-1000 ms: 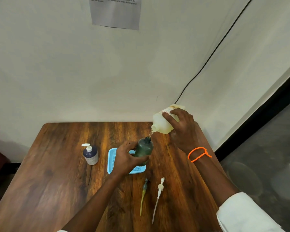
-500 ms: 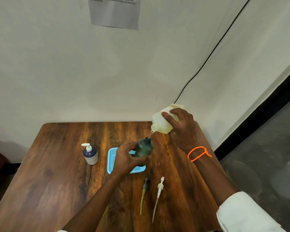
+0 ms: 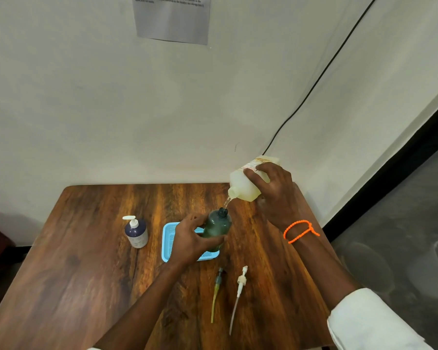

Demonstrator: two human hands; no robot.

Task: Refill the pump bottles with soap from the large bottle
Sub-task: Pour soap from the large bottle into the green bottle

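Soap (image 3: 226,202) runs in a thin stream from the mouth of the large bottle (image 3: 245,184) down into the open neck of the green pump bottle (image 3: 217,229), which I take as my landmark for everything else. My right hand (image 3: 276,195) has its fingers clamped around the large bottle's body, holding it tipped mouth-down just above and to the right of the green bottle's neck. My left hand (image 3: 191,239) wraps the green bottle's lower side, thumb and fingers closed on it, keeping it steady; it leans a little toward the pour and sits at the right end of the blue tray (image 3: 168,245), though I cannot tell whether its base rests inside the tray or just on its edge. So I judge the step in hand to be filling this bottle, with its level hidden by the dark plastic. To its left, well apart, stands the dark blue pump bottle (image 3: 136,232), pump on. Nearer me than the green bottle lie two loose pumps on the wooden table (image 3: 86,274): the green pump (image 3: 217,286) and, just right of it, the white pump (image 3: 240,286). Next, I would judge, comes tipping the large bottle back upright before the neck overflows, then fetching the green pump and screwing it in, which calls for a slow wrist and a firm left grip.
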